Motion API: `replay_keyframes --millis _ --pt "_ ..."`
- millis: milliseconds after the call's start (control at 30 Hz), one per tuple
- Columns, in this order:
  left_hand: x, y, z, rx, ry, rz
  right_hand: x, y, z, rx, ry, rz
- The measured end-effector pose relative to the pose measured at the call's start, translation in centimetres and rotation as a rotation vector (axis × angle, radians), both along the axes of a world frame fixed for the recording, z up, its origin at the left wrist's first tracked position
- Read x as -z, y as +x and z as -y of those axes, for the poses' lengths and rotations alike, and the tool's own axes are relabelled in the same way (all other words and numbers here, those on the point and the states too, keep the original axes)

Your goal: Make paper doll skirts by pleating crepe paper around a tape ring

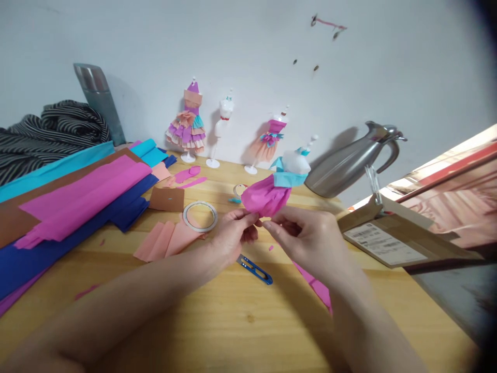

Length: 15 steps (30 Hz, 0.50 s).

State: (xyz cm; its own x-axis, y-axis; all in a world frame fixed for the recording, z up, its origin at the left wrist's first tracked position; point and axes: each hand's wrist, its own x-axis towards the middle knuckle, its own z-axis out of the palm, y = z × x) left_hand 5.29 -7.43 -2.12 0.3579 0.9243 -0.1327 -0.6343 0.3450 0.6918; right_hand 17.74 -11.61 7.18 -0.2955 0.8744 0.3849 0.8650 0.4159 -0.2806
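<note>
A small white dress form (296, 162) leans tilted in front of me, with a turquoise paper band (290, 179) round its body and a gathered pink crepe paper skirt (267, 195) below. My left hand (235, 233) is closed, thumb and fingers pinching the skirt's lower edge. On the other side, my right hand (306, 230) is also closed, its fingertips pinched at the same edge; its inner fingers are partly hidden. Blue thread snips (256, 270) lie on the table just below my hands. A pink paper strip (316, 287) lies under my right forearm.
Dressed mini forms (187, 122) and a bare-skirted form (223, 118) stand along the wall. Left are crepe paper sheets (85, 194), a tape roll (200, 216), folded peach paper (171, 241) and a flask (97, 98). A metal jug (345, 160) and cardboard box (399, 233) stand right.
</note>
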Motion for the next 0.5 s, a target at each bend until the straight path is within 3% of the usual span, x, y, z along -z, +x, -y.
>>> replay_keyframes --millis 233,367,433,500 --pt "-0.1 -0.3 0.3 0.035 0.033 -0.040 -1.3 3.5 -1.6 0.110 -0.248 0.185" --pt "-0.2 -0.1 0.2 0.000 0.029 -0.040 -1.1 3.2 -1.5 -0.199 -0.459 0.089" --pt "-0.2 -0.1 0.3 -0.016 0.025 -0.037 -1.0 2.6 -1.1 -0.316 -0.428 0.029" --pt "-0.3 0.0 0.3 -0.023 0.021 -0.034 -1.0 2.1 -0.9 -0.310 -0.341 0.026"
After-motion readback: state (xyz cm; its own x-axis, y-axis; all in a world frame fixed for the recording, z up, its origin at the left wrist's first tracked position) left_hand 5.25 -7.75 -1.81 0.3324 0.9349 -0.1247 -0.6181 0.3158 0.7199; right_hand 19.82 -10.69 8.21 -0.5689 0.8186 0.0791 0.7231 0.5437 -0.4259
